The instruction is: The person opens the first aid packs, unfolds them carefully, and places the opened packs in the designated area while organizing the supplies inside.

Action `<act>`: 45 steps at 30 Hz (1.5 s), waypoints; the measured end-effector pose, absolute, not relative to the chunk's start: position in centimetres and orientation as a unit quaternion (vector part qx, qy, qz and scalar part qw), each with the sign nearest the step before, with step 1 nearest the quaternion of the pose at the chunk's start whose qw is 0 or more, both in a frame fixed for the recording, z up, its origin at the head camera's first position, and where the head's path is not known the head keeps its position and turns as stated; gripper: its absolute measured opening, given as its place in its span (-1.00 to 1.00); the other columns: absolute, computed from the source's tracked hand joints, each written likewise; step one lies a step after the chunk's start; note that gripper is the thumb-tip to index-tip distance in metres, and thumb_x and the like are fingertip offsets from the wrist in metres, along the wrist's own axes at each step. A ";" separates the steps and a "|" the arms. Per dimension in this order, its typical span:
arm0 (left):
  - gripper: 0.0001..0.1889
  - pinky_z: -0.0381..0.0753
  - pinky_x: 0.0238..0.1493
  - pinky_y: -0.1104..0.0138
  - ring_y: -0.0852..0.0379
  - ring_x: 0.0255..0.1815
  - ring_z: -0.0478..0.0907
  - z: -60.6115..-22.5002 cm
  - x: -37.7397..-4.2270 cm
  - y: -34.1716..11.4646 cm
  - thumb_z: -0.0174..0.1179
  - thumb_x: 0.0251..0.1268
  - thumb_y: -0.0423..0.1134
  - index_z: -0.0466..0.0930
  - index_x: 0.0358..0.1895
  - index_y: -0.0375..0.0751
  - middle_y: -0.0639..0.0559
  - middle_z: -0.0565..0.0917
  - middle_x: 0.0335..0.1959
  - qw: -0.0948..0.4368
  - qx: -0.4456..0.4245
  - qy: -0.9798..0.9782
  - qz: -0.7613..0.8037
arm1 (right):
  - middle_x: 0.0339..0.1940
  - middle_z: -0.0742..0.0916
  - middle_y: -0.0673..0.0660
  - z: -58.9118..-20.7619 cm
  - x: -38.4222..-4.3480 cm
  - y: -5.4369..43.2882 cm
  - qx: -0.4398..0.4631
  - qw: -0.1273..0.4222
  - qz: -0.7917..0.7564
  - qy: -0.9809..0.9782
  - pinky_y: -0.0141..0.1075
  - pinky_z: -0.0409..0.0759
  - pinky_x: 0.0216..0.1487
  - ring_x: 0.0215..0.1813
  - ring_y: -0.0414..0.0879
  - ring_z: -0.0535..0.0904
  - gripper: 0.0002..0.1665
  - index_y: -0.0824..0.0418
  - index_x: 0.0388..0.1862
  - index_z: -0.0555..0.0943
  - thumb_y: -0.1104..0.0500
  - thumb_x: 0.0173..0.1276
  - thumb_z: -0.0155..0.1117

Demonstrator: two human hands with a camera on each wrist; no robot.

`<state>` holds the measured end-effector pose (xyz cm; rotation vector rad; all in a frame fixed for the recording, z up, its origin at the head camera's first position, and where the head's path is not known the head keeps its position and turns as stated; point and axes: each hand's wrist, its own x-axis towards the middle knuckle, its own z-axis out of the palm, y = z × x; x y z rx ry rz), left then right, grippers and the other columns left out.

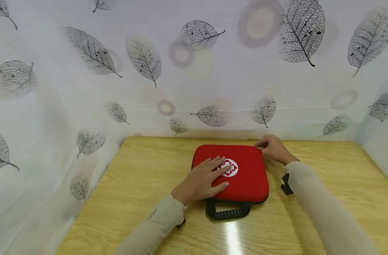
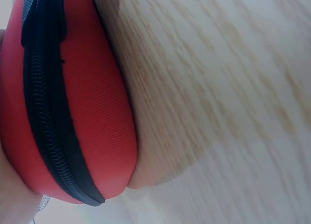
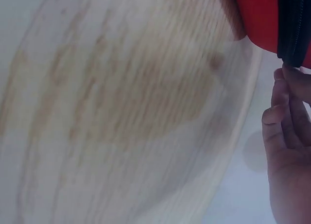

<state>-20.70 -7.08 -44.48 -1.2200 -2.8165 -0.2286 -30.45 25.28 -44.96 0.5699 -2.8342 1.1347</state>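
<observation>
A red first-aid case [image 1: 249, 177] lies flat on the table, with a white cross emblem [image 1: 233, 170] on its lid. Its black handle [image 1: 229, 214] points toward me. My left hand [image 1: 200, 180] rests on the lid with fingers spread, partly covering the emblem. At the far right corner, my right hand [image 1: 274, 150] pinches the case's black zipper [image 3: 291, 32] between thumb and fingers; the pull itself is hidden. Along the side seen in the left wrist view, the zipper band [image 2: 46, 112] runs closed between the two red halves.
The light wood-grain table [image 1: 142, 184] extends on both sides of the case. Behind it hangs a white cloth [image 1: 181, 92] printed with grey leaves, close to the table's far edge. The cloth also borders the left and right sides.
</observation>
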 end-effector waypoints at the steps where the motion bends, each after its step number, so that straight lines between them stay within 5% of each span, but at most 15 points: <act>1: -0.34 -0.09 0.59 0.24 0.10 0.63 0.01 -44.5 -20.7 -7.0 -0.10 0.51 0.28 0.24 0.58 0.18 0.05 0.13 0.63 0.033 -0.397 -0.914 -0.075 | -0.24 0.73 0.25 -44.9 -30.4 25.4 0.178 0.019 0.365 -0.914 -0.15 0.65 -0.18 -0.21 0.09 0.66 -0.86 0.41 -0.21 0.79 0.41 0.35 0.31; 13: -0.34 -0.05 0.59 0.21 0.06 0.62 0.06 -44.2 -20.6 -6.4 -0.10 0.49 0.30 0.24 0.58 0.21 0.05 0.13 0.63 0.026 -0.387 -0.919 -0.071 | -0.29 0.76 0.24 -44.9 -29.4 26.2 0.184 0.031 0.352 -0.917 -0.16 0.62 -0.22 -0.25 0.05 0.66 -0.83 0.43 -0.25 0.73 0.46 0.29 0.20; 26: -0.34 0.00 0.59 0.19 0.06 0.61 0.08 -44.2 -20.2 -6.7 -0.09 0.48 0.29 0.25 0.57 0.22 0.04 0.17 0.62 0.032 -0.375 -0.924 -0.064 | -0.37 0.78 0.18 -45.3 -27.3 27.2 0.192 0.027 0.341 -0.920 -0.28 0.62 -0.29 -0.35 -0.06 0.66 -0.90 0.36 -0.32 0.76 0.39 0.33 0.32; 45: -0.36 0.05 0.57 0.19 0.06 0.59 0.14 -44.2 -20.0 -6.4 -0.07 0.47 0.27 0.30 0.55 0.22 0.04 0.22 0.59 0.045 -0.365 -0.928 -0.066 | -0.37 0.75 0.05 -44.5 -21.0 27.5 0.229 0.034 0.314 -0.921 -0.31 0.61 -0.32 -0.36 -0.20 0.59 -0.90 0.28 -0.37 0.73 0.44 0.28 0.37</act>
